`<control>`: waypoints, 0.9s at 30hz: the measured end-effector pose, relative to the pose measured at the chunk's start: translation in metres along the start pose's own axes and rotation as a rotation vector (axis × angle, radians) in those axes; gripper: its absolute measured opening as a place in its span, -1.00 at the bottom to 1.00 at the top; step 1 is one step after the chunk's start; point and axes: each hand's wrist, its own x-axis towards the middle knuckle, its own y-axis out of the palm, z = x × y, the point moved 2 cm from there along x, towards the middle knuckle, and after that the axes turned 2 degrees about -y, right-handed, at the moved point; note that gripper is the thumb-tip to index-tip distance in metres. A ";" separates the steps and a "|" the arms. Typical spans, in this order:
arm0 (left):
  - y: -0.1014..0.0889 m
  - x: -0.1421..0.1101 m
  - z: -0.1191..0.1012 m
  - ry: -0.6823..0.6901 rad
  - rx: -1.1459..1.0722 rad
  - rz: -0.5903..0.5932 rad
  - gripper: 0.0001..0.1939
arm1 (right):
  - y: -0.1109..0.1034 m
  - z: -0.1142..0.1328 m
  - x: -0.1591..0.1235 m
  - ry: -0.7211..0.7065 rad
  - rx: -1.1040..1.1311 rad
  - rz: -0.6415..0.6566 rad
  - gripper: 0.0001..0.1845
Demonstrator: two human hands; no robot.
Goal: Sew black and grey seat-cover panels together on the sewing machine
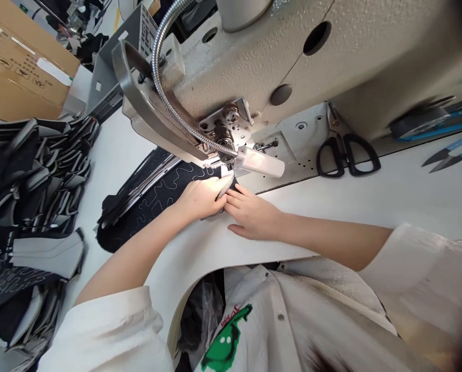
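A black fabric piece (159, 199) with wavy white stitching and a long zipper-like strip lies slanted under the head of a sewing machine (200, 103). My left hand (202, 198) is closed on its right end, close to the presser foot. A small grey sliver (225, 186) shows by the left fingertips; I cannot make out what it is. My right hand (254, 213) rests beside the left one, fingers stretched out and the tips at the fabric's edge. Both hands partly cover that end of the piece.
Black-handled scissors (345, 150) lie on the machine bed, with blue-handled snips (451, 152) further right. Stacks of black and grey fabric pieces (37, 196) fill the left side. Behind them stand a cardboard box (25, 62) and a grey crate (110, 67).
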 end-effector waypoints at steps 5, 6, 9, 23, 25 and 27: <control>-0.001 -0.005 0.006 0.048 -0.026 0.017 -0.50 | -0.006 0.005 -0.011 -0.054 -0.019 0.004 -0.34; -0.001 -0.004 0.004 0.043 -0.014 0.024 -0.50 | -0.005 0.008 -0.013 -0.062 -0.063 0.028 -0.28; 0.000 0.002 -0.004 0.016 0.007 0.043 -0.50 | -0.001 0.012 -0.014 -0.045 -0.140 0.066 -0.18; 0.002 -0.002 0.017 0.152 0.142 -0.108 -0.57 | 0.003 0.012 -0.010 0.061 -0.119 0.016 -0.24; 0.001 -0.003 0.017 0.123 0.084 -0.074 -0.55 | 0.006 0.015 -0.009 0.056 -0.114 0.035 -0.18; 0.000 -0.002 0.010 0.095 0.050 -0.057 -0.55 | 0.011 0.016 -0.004 0.053 -0.117 0.053 -0.09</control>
